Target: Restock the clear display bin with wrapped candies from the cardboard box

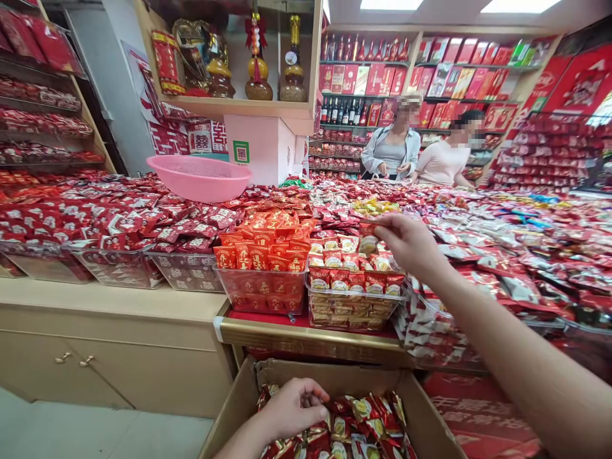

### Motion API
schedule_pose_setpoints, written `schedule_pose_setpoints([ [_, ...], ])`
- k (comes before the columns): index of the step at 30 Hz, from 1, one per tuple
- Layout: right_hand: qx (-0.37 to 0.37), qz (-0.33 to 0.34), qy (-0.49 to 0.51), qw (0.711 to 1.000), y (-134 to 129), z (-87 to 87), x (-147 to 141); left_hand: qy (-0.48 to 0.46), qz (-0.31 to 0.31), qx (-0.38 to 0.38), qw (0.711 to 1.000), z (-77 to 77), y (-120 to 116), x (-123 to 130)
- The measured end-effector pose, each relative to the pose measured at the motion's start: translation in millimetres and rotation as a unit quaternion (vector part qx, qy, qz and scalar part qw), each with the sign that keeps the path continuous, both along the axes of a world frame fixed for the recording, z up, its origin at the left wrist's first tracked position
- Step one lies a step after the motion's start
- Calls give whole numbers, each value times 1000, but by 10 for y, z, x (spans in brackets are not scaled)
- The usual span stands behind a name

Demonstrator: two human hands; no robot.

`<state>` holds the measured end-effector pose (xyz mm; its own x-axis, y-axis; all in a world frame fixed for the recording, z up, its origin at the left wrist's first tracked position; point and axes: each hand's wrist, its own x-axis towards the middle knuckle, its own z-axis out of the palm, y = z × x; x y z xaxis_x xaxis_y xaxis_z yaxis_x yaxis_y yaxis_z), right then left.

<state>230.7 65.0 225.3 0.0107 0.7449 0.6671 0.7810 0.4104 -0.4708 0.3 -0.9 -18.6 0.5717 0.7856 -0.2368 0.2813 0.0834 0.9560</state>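
My right hand [408,245] is closed in a pinch on the upper edge of a small red-and-gold durian candy packet [368,242]. It holds the packet upright over the back rows of a clear plastic bin [356,297], where similar packets stand in neat rows. Below, my left hand [301,406] hovers over loose packets [366,408] in an open cardboard box [335,373]. Its fingers are loosely curled, with a gap between thumb and fingertips, and nothing shows between them. Whether its underside touches the packets cannot be seen.
Left of the durian bin stands a bin of orange-red packets [261,280]. A pink plastic basket [199,178] rests on heaped sweets farther back. Loose red and white packets [507,277] spread to the right. Two people [392,150] stand behind the display. A cabinet [105,350] runs along the left.
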Motion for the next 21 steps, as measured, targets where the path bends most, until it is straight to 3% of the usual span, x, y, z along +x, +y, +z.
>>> schedule_pose_setpoints([
  [4, -173, -50, -59, 982, 484, 5, 224, 9, -4, 12, 1000, -49, 7, -21],
  [8, -278, -54, -91, 955, 548, -129, 231, 34, -1, 26, 999, -58, 11, -34],
  [14, -279, -56, -184, 941, 497, -156, 215, 64, -26, 43, 997, -149, 25, -36],
  [18, -281, -77, -211, 933, 490, -145, 244, 160, -39, 82, 983, -240, 39, -79],
  [21, -208, -112, -235, 943, 360, -114, 177, 253, -53, 109, 960, -256, 54, -149],
])
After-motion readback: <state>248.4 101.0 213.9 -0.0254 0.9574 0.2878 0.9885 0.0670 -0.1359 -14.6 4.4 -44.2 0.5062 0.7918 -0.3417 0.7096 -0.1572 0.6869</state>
